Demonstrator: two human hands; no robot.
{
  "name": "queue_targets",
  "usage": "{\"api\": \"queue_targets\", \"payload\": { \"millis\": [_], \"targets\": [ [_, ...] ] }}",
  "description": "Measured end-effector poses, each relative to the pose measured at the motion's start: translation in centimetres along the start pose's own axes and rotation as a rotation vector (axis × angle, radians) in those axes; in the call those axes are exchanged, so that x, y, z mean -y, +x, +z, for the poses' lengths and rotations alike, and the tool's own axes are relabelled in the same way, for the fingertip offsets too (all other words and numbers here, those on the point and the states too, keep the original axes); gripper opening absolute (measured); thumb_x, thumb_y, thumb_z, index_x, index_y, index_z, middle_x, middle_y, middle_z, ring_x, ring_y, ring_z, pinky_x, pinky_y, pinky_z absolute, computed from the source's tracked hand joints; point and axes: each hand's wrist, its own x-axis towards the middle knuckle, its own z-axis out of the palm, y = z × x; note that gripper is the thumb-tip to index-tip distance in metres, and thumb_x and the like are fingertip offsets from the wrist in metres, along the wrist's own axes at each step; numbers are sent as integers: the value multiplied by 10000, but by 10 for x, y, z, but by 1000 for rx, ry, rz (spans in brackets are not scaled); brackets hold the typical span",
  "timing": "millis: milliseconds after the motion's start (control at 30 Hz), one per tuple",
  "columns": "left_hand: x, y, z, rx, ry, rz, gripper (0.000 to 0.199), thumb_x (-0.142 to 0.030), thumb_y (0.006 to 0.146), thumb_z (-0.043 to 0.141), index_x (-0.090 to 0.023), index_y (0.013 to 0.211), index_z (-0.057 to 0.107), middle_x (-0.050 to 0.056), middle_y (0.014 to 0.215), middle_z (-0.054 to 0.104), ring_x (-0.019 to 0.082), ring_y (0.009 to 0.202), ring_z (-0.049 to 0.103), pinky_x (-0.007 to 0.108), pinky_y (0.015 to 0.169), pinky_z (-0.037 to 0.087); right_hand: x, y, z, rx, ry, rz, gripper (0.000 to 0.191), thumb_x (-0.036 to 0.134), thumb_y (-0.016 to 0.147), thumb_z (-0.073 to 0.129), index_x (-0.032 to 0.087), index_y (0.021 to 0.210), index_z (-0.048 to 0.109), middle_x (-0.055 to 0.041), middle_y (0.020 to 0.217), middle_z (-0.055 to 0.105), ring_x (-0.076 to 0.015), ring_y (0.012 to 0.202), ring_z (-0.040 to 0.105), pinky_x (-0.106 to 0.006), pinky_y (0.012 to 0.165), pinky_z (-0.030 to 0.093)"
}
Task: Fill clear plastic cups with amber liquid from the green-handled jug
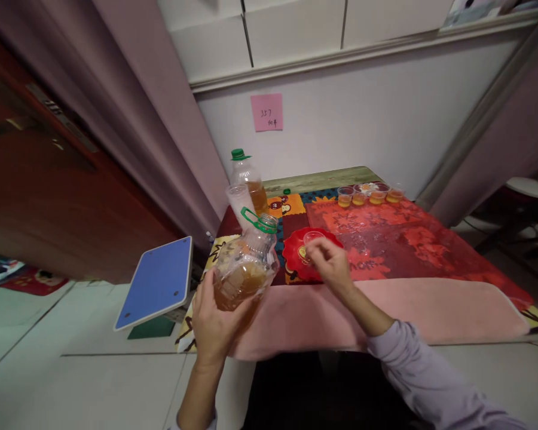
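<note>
I read "357" handwritten on the pink note on the wall beyond the hands, with smaller characters beneath that I cannot make out with certainty. I see the left hand gripping the jug of amber liquid, tilted, its mouth open inside a green collar; the right hand has its fingers bent at the clear cup over the red dish, grip closure uncertain. Beyond the jug stands a green-capped bottle; filled cups line the tabletop beyond and right of the right hand.
</note>
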Motion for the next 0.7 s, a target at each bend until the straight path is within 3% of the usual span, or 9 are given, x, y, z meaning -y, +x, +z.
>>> {"api": "queue_targets", "payload": {
  "millis": [33,100,200,267,433,533,700],
  "targets": [
    [0,0,0,4,6,-3,1027,-717,711,861,-190,1548,582,209,1484,720,423,1369,695,579,1188,544,0,-7,14,147,74,29,381,591,1048,604,240,1007,746,-49,828,760,-215,724,730,-344,702,613],
    [0,0,-1,10,17,-8,1017,-681,707,871,-194,1550,576,204,1483,722,420,1366,699,576,1182,550,-4,-19,42,478,182,61,411,606,961,752,223,1110,756,-52,907,785,-218,791,749,-350,751,624],
    [-1,0,-1,9,25,8,997,-629,705,882,-191,1547,574,207,1500,714,415,1373,699,565,1178,560,-13,-30,75,750,340,80,927,544,655,1035,214,1435,656,-121,1274,786,-282,1100,765,-412,945,639],
    [-2,1,-1,16,32,22,991,-608,708,886,-185,1547,573,212,1500,713,419,1368,703,573,1172,567,-16,-30,94,802,501,129,1108,510,558,1083,218,1512,600,-142,1379,752,-318,1230,735,-459,1034,623],
    [-4,5,-2,60,62,20,980,-584,724,883,-157,1546,566,234,1486,710,443,1357,701,613,1157,574,-18,-22,129,800,876,182,1026,461,538,1096,231,1440,664,-104,1369,768,-328,1351,695,-528,1232,495],
    [-3,7,-3,96,71,38,981,-600,730,880,-162,1547,560,232,1474,714,445,1339,708,624,1143,581,-23,-18,134,776,982,203,1012,507,545,1085,247,1436,680,-94,1359,776,-312,1337,700,-521,1238,478],
    [-6,12,0,187,99,121,1003,-690,757,848,-166,1552,534,232,1466,711,442,1314,714,646,1121,590,-27,-12,125,762,1001,148,875,492,515,1093,261,1293,766,-60,1240,811,-287,1240,738,-462,1191,514]
  ]
}}
